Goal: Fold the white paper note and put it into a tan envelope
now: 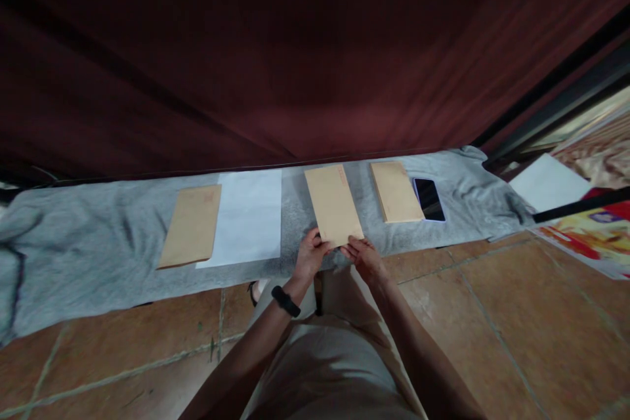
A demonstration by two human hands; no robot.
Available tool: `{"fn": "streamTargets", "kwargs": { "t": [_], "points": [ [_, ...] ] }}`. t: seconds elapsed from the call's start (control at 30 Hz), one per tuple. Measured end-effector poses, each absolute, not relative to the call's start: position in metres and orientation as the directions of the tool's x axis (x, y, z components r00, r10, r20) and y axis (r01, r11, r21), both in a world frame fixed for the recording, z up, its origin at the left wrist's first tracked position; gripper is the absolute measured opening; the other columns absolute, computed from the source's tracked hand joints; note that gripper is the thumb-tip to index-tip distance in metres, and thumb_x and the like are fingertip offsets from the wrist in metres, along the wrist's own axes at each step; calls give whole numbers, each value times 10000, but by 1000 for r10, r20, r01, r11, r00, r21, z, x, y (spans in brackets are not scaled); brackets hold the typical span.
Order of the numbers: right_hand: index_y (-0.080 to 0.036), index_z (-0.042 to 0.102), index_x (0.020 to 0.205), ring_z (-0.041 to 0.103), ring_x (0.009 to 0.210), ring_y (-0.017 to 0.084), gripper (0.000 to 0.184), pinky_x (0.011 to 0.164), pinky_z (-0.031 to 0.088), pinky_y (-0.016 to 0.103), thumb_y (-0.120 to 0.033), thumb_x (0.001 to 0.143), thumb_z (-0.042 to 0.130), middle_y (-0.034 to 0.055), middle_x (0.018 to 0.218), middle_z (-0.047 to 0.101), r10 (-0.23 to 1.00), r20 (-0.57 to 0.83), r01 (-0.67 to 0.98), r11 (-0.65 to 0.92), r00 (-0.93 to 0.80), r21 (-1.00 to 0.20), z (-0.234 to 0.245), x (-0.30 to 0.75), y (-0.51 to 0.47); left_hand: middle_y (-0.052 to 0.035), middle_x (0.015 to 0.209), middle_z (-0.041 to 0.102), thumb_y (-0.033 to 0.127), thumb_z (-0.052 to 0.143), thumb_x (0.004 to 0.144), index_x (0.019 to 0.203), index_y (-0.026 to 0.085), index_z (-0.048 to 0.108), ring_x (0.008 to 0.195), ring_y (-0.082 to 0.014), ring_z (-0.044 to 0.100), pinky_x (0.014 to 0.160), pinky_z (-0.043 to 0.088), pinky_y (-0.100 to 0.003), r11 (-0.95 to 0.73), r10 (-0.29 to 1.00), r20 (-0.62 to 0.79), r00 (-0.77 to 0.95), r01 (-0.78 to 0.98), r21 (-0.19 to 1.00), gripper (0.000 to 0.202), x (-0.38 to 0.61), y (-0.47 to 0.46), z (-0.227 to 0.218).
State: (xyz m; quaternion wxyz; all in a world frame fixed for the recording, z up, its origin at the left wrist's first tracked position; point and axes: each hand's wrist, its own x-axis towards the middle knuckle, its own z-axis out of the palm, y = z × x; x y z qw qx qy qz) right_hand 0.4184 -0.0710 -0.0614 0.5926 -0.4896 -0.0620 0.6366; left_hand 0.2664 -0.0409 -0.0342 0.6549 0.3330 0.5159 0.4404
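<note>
Between my two hands is a tan paper envelope [335, 203] with small red print near its far right corner. My left hand [311, 254] grips its near left corner, a dark band on that wrist. At the near right corner my right hand [363, 257] pinches the same envelope, thumb on top and fingers partly hidden beneath. To the right lies a stack of similar envelopes [396, 191]. On the left, another tan envelope [191, 226] overlaps the edge of some white paper [251, 216].
A phone [430, 199] with a dark screen lies beside the stack. Grey cloth [118, 236] covers the long narrow surface. Dark red fabric [315, 79] rises behind it. Black frame bars [556, 105] and a colourful printed sheet [595, 233] are at the right. The floor [443, 315] is tiled.
</note>
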Motion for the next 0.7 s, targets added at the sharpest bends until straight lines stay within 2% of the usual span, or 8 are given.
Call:
{"fn": "streamTargets", "kwargs": {
  "t": [0.2, 0.43, 0.53, 0.7],
  "points": [
    [-208, 626, 709, 715, 664, 148, 392, 729, 637, 301, -313, 548, 968, -32, 699, 707, 831, -535, -676, -308, 151, -670, -57, 419, -72, -26, 799, 762, 211, 824, 632, 1026, 193, 707, 696, -165, 680, 644, 520, -244, 379, 925, -365, 104, -214, 900, 412, 267, -41, -33],
    [-200, 644, 671, 659, 591, 133, 409, 656, 611, 280, -382, 500, 968, -34, 640, 681, 826, -540, -574, -367, 160, -732, -56, 434, -78, -62, 964, 762, 397, 814, 695, 932, 185, 717, 848, -200, 699, 696, 557, -277, 338, 936, -352, -5, -269, 902, 333, 255, -16, -21],
    [-198, 675, 683, 636, 578, 124, 380, 638, 594, 263, -407, 526, 950, -37, 616, 663, 839, -527, -501, -402, 133, -767, -55, 443, -85, -70, 956, 756, 443, 813, 703, 921, 179, 692, 808, -177, 695, 677, 535, -257, 319, 929, -362, -81, -325, 890, 363, 245, 1, -15],
    [-187, 709, 719, 617, 588, 122, 376, 638, 576, 265, -443, 549, 927, -28, 634, 666, 854, -502, -419, -410, 135, -810, -54, 454, -94, -19, 818, 724, 499, 810, 698, 826, 184, 632, 672, -119, 652, 625, 487, -227, 285, 910, -373, -183, -377, 881, 384, 233, 22, -10]
  ]
}}
